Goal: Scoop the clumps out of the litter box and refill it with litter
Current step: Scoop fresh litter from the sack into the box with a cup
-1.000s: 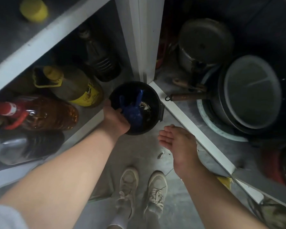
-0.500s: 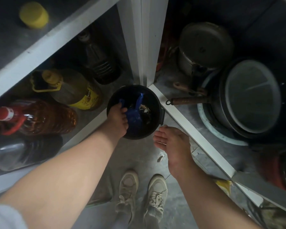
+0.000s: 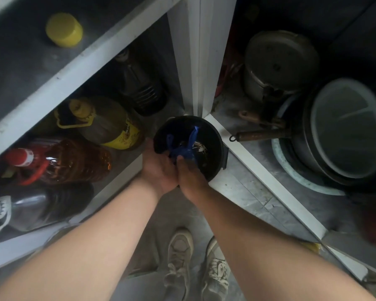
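A person is looking down from a head camera at a small round black bin (image 3: 213,146) sitting on a grey concrete floor (image 3: 237,190), right at the foot of a white cabinet post (image 3: 195,61). Inside the bin, a crumpled blue plastic item (image 3: 183,148), which could be a bag or a scoop, is lying beside some pale scraps; I cannot tell which it is. The left hand (image 3: 159,168) is gripping the bin's near-left rim, fingers curling over the edge. The right hand (image 3: 189,177) is reaching into the bin with its fingers at the blue plastic, seemingly pinching it, though the grip is partly hidden. No litter box is showing in this view.

To the left, an open lower shelf is holding plastic bottles lying on their sides: a yellow-capped jug with a yellow label (image 3: 104,122), a red-capped bottle of amber liquid (image 3: 70,161), a dark ribbed bottle (image 3: 139,83) and a clear one (image 3: 41,207). A yellow lid (image 3: 64,29) is resting on the dusty shelf above.

To the right, another compartment is holding a dull metal pot with a lid (image 3: 280,61), a large round pan with a pale translucent lid (image 3: 343,129), and a rusty brown handle (image 3: 258,134) sticking out. Two worn beige sneakers (image 3: 178,257) are standing at the bottom
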The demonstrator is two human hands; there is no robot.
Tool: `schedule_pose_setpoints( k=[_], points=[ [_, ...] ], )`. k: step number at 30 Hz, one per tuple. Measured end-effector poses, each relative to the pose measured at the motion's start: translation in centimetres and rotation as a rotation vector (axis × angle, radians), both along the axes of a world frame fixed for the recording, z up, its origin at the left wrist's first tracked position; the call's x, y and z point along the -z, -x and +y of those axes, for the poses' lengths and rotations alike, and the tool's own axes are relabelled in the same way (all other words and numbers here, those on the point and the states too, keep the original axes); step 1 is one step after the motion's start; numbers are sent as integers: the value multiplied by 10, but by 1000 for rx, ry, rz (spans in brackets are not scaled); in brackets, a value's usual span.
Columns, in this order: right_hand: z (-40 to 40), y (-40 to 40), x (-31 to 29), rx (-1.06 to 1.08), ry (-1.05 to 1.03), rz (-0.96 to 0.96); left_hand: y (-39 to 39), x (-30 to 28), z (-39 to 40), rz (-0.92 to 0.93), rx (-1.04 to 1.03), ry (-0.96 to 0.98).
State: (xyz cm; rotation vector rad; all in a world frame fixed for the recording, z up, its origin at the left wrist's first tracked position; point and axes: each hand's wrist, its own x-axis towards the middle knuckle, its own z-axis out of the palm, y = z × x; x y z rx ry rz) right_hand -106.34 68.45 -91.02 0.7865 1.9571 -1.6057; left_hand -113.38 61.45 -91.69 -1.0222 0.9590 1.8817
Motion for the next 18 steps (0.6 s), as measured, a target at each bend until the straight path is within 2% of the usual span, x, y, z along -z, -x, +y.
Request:
schedule_pose_setpoints(
  k=[2, 4, 5, 8, 11, 12, 14, 16, 18],
  points=[
    [-2, 4, 1, 42, -27, 49, 0, -1, -7, -1, 7, -30],
    [-11, 5, 2, -78, 54, 95, -1, 0, -10, 54, -18, 36],
    [-13, 5, 2, -170, 60, 59, -1, -1, -10, 84, -23, 67],
    [-6, 10, 11, -93, -141, 21, -5, -9, -8, 22, 41, -80],
    [-10, 6, -1, -107, -45, 149, -7, -18, -8, 17, 20, -26],
    [-13, 2, -1, -154, -3, 120, -8, -14, -10, 38, 12, 3],
    [-11, 0, 11, -207, -100, 47, -13, -18, -12, -9, 30, -42],
    [-2, 4, 22, -138, -296, 30, -16, -21, -15, -48, 50, -139],
    [-8, 3, 10, -79, -225, 174, -18, -19, -17, -67, -6, -135]
  ],
)
